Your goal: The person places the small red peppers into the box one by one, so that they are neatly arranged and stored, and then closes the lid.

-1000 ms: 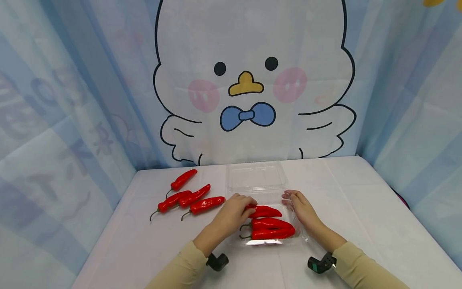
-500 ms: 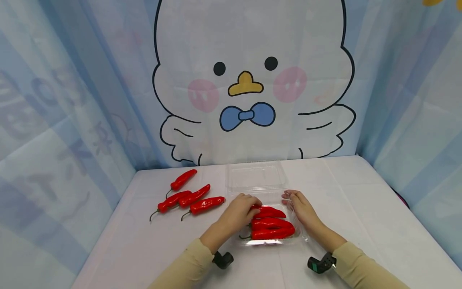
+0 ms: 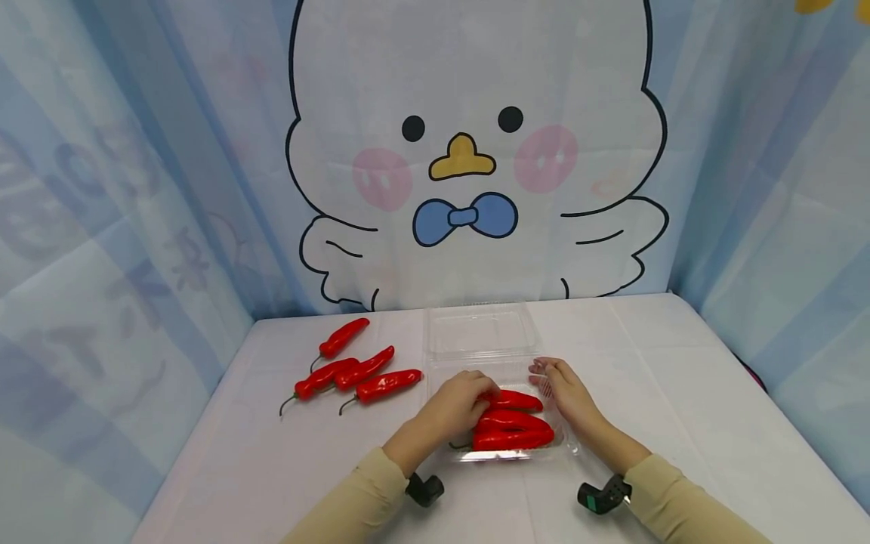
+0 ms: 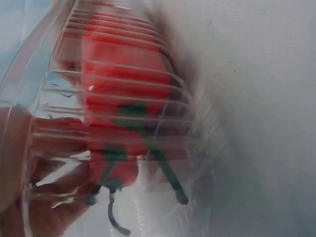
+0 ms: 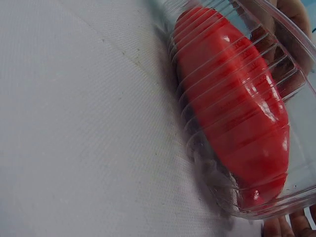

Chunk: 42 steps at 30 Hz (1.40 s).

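In the head view my left hand (image 3: pixel 464 404) reaches into a clear plastic clamshell box (image 3: pixel 503 455), its curled fingers around the stem end of a red chili pepper (image 3: pixel 518 401). Two other red chili peppers (image 3: pixel 511 438) lie in front of that one, inside the box. Through the ribbed wall, the left wrist view shows green stems (image 4: pixel 165 173) beside the left fingers (image 4: pixel 59 133). My right hand (image 3: pixel 569 393) is at the box's right side, with its fingers bent loosely toward the rear corner. Its fingertips (image 5: pixel 287 225) show past the rim in the right wrist view.
Several more red chili peppers (image 3: pixel 387 385) with stems lie on the white table (image 3: pixel 258 468) to the left. The box's lid (image 3: pixel 482 332) lies folded back, away from the person. Patterned curtains (image 3: pixel 122 264) stand around the table.
My left hand has moved right and slightly toward me, carrying its chili pepper further into the box beside the other two. The right hand has stayed in place.
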Tool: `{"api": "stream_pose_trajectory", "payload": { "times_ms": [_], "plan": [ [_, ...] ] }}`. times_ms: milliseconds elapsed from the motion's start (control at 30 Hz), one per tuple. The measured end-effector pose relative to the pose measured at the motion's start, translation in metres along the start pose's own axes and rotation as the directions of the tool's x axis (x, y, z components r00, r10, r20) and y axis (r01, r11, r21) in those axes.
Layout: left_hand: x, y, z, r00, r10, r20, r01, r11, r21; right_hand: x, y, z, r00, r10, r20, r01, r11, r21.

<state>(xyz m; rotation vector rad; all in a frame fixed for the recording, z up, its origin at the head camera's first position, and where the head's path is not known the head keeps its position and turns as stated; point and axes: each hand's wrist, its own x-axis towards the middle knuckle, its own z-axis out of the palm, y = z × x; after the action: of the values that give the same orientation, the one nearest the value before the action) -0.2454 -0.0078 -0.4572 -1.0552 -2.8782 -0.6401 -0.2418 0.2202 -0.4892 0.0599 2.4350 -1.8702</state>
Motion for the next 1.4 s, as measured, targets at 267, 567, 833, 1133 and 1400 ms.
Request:
{"api": "stream_pose_trajectory", "payload": {
  "times_ms": [267, 567, 833, 1133, 1400],
  "plan": [
    [-0.001, -0.003, 0.004, 1.000, 0.025, -0.010, -0.025, 1.000, 0.002, 0.001, 0.000, 0.001, 1.000, 0.005, 0.007, -0.005, 1.000, 0.002],
    [-0.004, -0.001, 0.003, 1.000, 0.018, 0.003, -0.018, 1.000, -0.014, 0.001, -0.001, 0.000, 1.000, 0.007, 0.010, -0.007, 1.000, -0.002],
    [-0.006, 0.000, 0.003, 1.000, -0.001, 0.011, 0.001, 0.999, -0.034, 0.001, 0.000, 0.000, 1.000, 0.015, 0.007, -0.015, 1.000, 0.001],
    [-0.011, 0.000, -0.001, 1.000, 0.000, -0.016, -0.001, 0.999, -0.039, 0.000, -0.002, 0.000, 1.000, 0.022, 0.016, -0.022, 1.000, 0.005],
    [-0.016, -0.003, -0.005, 1.000, -0.007, -0.023, 0.006, 0.999, -0.031, 0.001, -0.002, 0.000, 0.999, 0.026, 0.024, -0.026, 1.000, 0.011]
  ]
}}
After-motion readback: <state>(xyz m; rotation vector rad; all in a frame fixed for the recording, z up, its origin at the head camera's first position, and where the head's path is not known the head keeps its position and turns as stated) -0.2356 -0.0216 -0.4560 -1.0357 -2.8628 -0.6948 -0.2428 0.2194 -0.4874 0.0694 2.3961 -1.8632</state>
